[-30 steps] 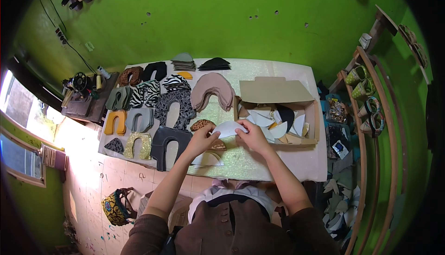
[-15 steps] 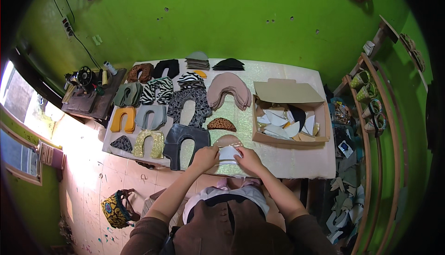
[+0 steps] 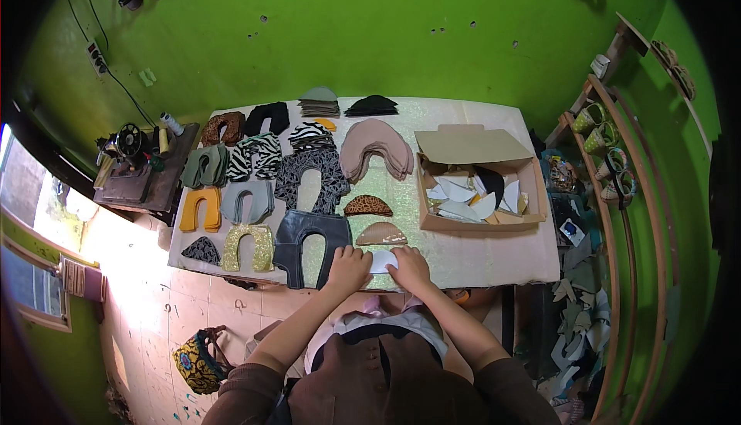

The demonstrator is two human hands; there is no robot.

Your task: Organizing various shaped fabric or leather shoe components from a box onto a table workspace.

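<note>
Left hand [image 3: 349, 267], right hand [image 3: 410, 266] on white piece [image 3: 382, 261], cardboard box [image 3: 480, 220] near

Bright daylight glares from the window [image 3: 31, 216] (left edge), with fisheye bending and dark corners.

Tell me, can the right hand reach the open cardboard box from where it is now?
Probably yes: the right hand rests on a white piece, and only bare table lies between it and the cardboard box.
</note>
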